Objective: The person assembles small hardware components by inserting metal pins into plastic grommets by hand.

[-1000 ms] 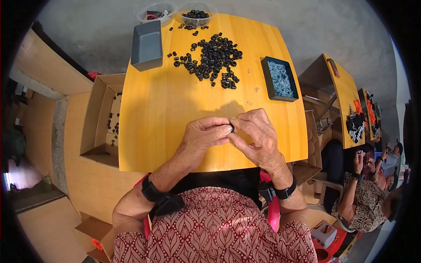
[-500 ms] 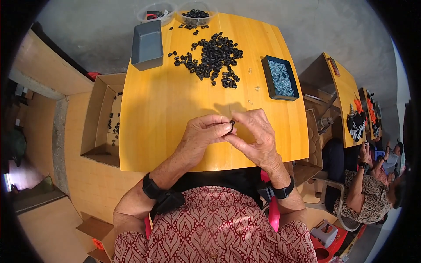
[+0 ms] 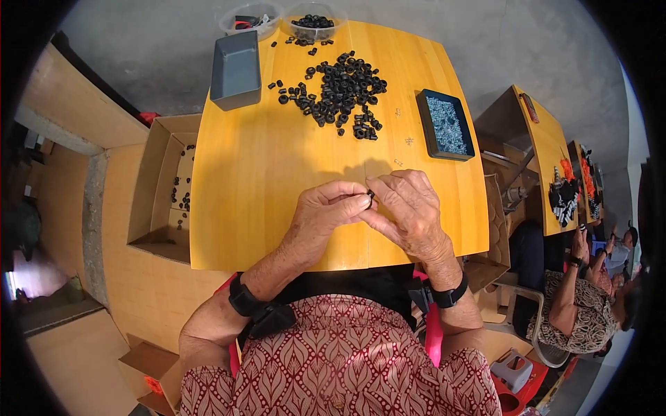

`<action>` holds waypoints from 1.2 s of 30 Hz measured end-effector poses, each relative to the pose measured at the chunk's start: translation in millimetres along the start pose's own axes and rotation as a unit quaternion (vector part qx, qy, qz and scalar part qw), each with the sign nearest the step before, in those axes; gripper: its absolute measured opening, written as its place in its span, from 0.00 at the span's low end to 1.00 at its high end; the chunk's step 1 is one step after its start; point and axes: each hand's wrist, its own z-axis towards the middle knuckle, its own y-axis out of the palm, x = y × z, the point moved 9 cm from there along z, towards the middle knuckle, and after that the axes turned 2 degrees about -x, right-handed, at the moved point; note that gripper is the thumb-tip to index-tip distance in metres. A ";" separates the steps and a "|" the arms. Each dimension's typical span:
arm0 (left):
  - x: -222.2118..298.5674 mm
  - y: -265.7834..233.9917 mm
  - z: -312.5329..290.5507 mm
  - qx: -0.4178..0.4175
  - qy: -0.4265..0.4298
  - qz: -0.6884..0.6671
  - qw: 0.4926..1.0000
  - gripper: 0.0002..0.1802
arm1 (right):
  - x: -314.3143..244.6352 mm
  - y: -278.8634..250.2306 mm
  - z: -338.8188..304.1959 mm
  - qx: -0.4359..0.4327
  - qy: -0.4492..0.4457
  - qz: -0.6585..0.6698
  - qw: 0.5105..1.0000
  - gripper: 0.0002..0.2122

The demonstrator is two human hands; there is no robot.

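My left hand (image 3: 325,211) pinches a small black ring-shaped part (image 3: 370,198) between thumb and fingers, above the table's near half. My right hand (image 3: 411,211) meets it from the other side, its index fingertip and thumb closed about the same part. The fingers hide much of the part, and whether it has a pin in it I cannot tell. Beyond the hands lies a heap of small black rings and short cylinders (image 3: 349,87). A dark tray (image 3: 424,132) full of small clear or silvery pieces stands at the right, with a few loose clear pieces (image 3: 409,141) beside it.
An oblong grey bin (image 3: 258,87) stands at the table's far left. Behind it are two clear bowls, one (image 3: 340,30) holding black parts, the other (image 3: 225,29) holding tools. Left of the table, a cardboard box (image 3: 147,187) contains scattered black parts. Other people sit at tables to the right.
Both hands remain together around the black part. My right fingers have shifted slightly on it, and the view has moved a little.
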 end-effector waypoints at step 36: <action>4.7 5.8 -5.2 0.000 -0.010 0.098 0.995 0.13 | 5.7 -8.7 -15.7 -0.044 0.086 0.080 0.992 0.11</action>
